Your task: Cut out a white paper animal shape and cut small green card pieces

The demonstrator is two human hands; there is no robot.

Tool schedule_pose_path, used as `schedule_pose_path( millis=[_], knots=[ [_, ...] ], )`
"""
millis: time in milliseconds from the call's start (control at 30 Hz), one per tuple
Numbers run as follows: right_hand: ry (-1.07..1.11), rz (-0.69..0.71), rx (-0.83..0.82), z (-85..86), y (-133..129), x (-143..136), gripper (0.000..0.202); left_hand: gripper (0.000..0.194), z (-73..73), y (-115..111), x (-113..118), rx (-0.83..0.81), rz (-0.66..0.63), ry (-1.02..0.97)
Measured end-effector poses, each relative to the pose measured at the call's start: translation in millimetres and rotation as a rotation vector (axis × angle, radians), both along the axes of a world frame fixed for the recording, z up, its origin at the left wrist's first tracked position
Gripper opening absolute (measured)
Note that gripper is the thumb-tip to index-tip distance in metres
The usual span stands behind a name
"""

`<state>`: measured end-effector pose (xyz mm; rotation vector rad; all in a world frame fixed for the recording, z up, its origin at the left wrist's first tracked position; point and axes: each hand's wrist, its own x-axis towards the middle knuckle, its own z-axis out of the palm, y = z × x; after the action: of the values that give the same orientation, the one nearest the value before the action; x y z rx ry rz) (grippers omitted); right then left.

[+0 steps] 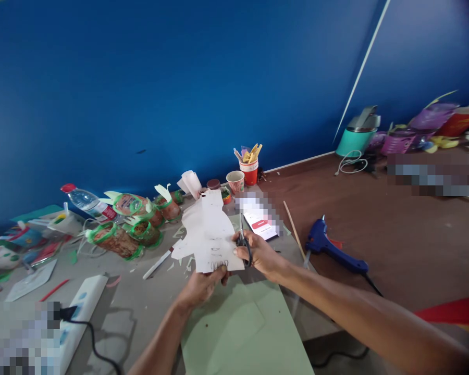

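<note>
My left hand [208, 284] pinches the lower edge of a white paper sheet [213, 229] with pencil marks on it. The sheet's upper outline is cut into a curved shape. My right hand [258, 253] is closed around the black handles of a pair of scissors [241, 237], blades pointing up and away at the sheet's right edge. Whether the blades are apart is too small to tell. Below the hands lies a pale green sheet [246, 328]. Just beyond the scissors, a phone with a lit screen [260, 221] lies on the table.
Right of the phone lie a wooden stick [294, 229] and a blue glue gun [332, 247]. Behind stand paper cups [235, 182], one holding plastic cutlery. Brown-green crafted pots [117, 239] and a bottle [88, 202] stand left, with a power strip [84, 317] nearer me.
</note>
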<state>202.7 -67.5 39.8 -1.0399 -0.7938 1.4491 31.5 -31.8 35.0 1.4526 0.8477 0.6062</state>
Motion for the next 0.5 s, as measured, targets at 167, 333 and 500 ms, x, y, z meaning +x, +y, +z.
schedule_pose_path(
  millis=[167, 333, 500],
  knots=[
    [0.009, 0.003, 0.016, -3.0, 0.9, 1.1, 0.046, 0.038, -10.9, 1.5, 0.4, -0.028, 0.018, -0.081],
    [0.013, 0.007, 0.036, -5.0, 1.6, 0.7, 0.047, 0.038, -5.4, 1.7, -2.9, 0.011, -0.015, -0.036],
    [-0.046, -0.04, 0.094, -4.2, 0.9, -1.5, 0.044, 0.034, -12.6, 3.6, -9.4, -0.018, -0.049, -0.116]
  ],
)
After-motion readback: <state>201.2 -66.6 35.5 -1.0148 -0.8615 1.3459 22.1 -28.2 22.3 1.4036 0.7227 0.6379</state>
